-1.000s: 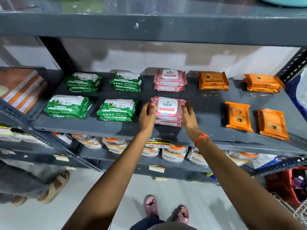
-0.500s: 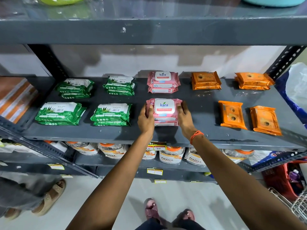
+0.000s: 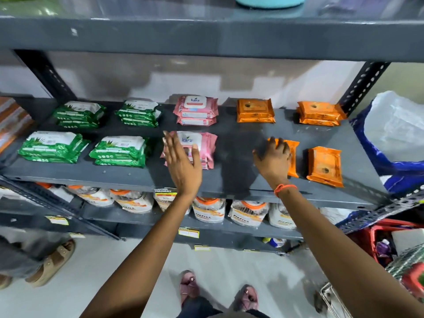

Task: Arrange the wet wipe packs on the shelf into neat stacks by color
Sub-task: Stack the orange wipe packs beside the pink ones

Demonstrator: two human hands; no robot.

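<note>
Nearest the camera: person's feet in pink sandals (image 3: 219, 292) at 6 o'clock on the pale floor; a second person's tan sandal (image 3: 51, 263) at 8 o'clock. Red basket (image 3: 390, 239) at 4 o'clock.

Lower shelf held a row of orange-lidded jars (image 3: 207, 210).

Both forearms reached up to the grey metal shelf (image 3: 128, 175). Left hand (image 3: 182, 160) was flat, fingers spread apart, holding nothing, hovering over the left part of the front pink kara wipe stack (image 3: 206, 149) at centre; contact hard to judge, hand is slightly blurred. Right hand (image 3: 273, 158), orange thread band (image 3: 284, 188) at the wrist, was over the front-left orange wipe pack (image 3: 292, 157) at about 2 o'clock of the pink stack, fingers curled onto its left edge; looks like touching, not a closed grasp. Another single orange pack (image 3: 324, 166) lay just beside it, to the right, not touching.

Front left, 9 o'clock: two green wipe stacks (image 3: 51, 146) (image 3: 119, 151).

Back row, left to right: two green stacks (image 3: 79, 113) (image 3: 137, 113), one pink stack (image 3: 196, 110), two orange stacks (image 3: 255, 111) (image 3: 320, 113).

Blue-and-white plastic bag (image 3: 394, 134) at 3 o'clock past the shelf post. Teal container (image 3: 269, 1) on the top shelf at 12 o'clock.
</note>
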